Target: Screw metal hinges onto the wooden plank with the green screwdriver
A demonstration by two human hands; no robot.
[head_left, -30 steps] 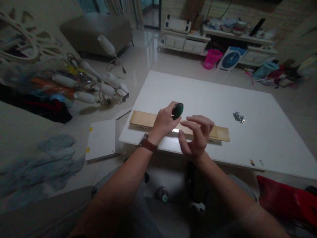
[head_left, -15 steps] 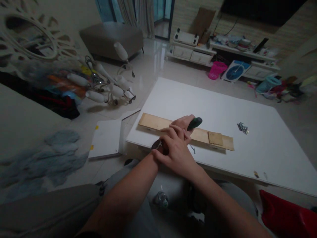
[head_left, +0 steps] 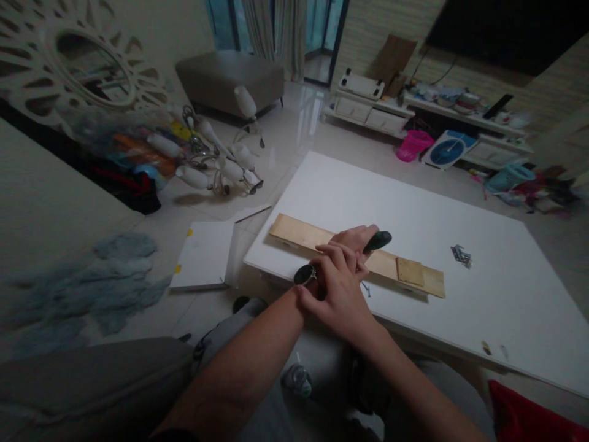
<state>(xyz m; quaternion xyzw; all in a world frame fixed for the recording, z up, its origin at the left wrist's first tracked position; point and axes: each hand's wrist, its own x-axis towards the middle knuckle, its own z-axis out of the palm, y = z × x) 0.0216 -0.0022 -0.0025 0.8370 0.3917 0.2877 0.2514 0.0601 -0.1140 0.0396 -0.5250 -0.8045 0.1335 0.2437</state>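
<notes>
My left hand (head_left: 352,237) is closed around a tool with a dark green handle (head_left: 378,240). The handle's rounded end sticks out to the right; its working end is hidden. A watch (head_left: 304,274) is on my left wrist. Over that wrist and the back of my left hand lies my right hand (head_left: 340,285), fingers spread, thumb near the watch. Beneath the hands, a long light wooden board (head_left: 304,232) runs across the white tabletop (head_left: 368,187). A small square wooden piece (head_left: 410,271) lies on the board's right part. Two or so screws (head_left: 367,288) lie by its near edge.
A pile of small metal fasteners (head_left: 461,256) lies on the tabletop to the right. A white panel (head_left: 202,255) and a lamp with several white shades (head_left: 230,169) are on the floor at left. Below my arms is a clear plastic bottle (head_left: 297,380).
The whole view has shifted, so everything appears slightly lower and farther right. Both hands keep nearly the same pose over the board, with the green-handled tool still in my left hand.
</notes>
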